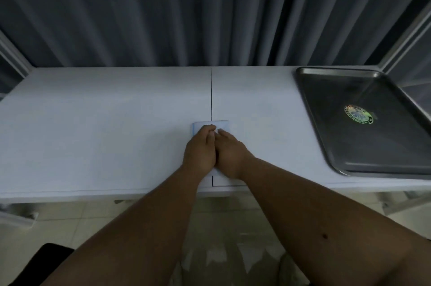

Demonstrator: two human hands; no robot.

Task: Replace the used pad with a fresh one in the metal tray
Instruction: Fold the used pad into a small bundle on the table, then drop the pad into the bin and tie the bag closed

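**Count of things on and around the bench**

One white bench [93, 127], made of two panels that meet at one dark seam. One metal tray [326, 136] lies on the bench, well to the right of the seam. One round sticker [358, 114] sits inside the tray. One folded white pad [224, 124] lies on the bench at the seam. Two bare hands rest together on the pad: one left hand [200, 150] and one right hand [229, 150]. One dark pleated curtain [186, 10] hangs behind the bench.
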